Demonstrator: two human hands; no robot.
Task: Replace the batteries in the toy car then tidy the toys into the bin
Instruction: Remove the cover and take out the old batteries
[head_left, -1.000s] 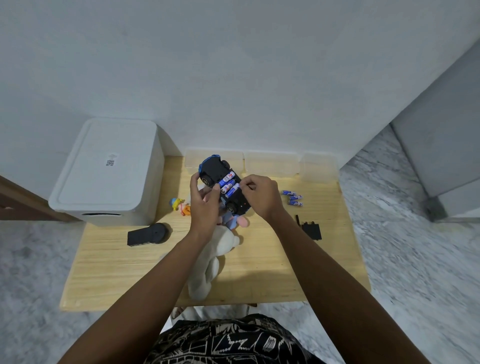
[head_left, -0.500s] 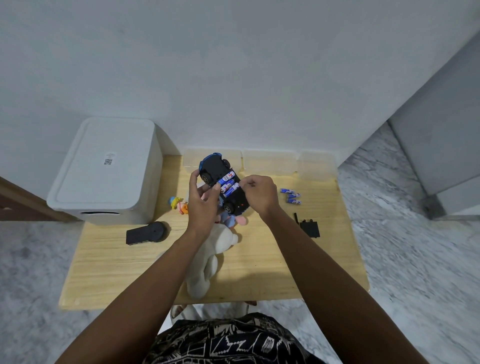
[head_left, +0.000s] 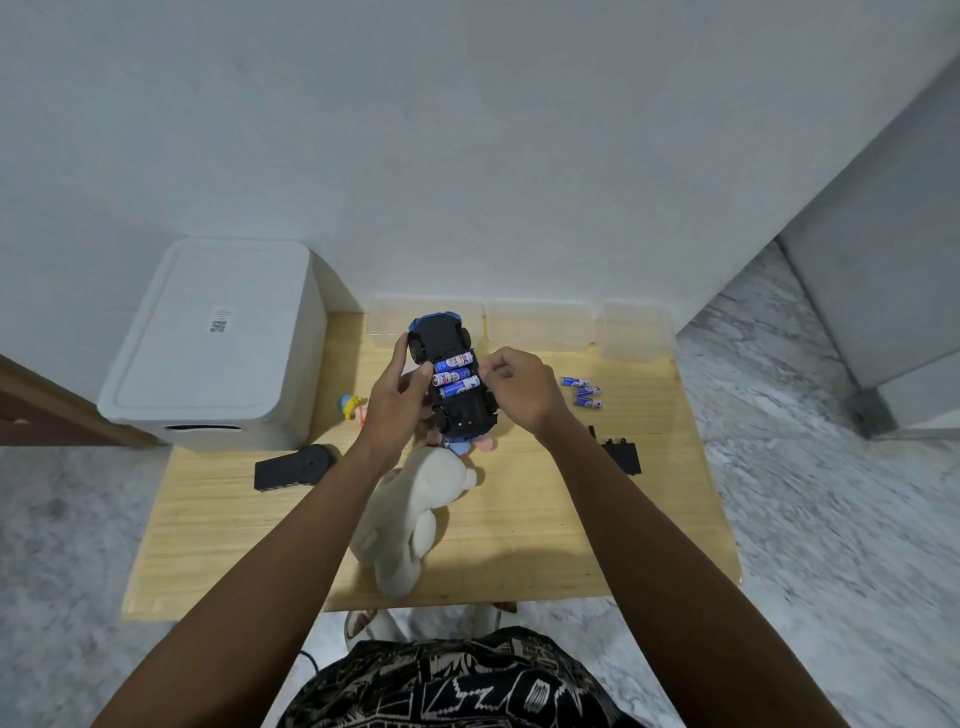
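The blue toy car is held upside down above the wooden table, its black underside up. Three blue batteries lie in its open compartment. My left hand grips the car's left side, thumb by the batteries. My right hand holds the car's right side, its curled fingertips at the batteries' right ends. Several loose blue batteries lie on the table to the right. The black battery cover rests nearer the right front. A white lidded bin stands at the back left.
A white plush toy lies under my arms, with a small blue-and-pink toy above it. A yellow-and-blue figure sits beside the bin. A black remote lies left of centre. Clear plastic boxes line the wall.
The car has turned a little straighter in my hands and sits slightly higher in view. My right fingertips stay at the batteries' right ends. The things on the table have not moved.
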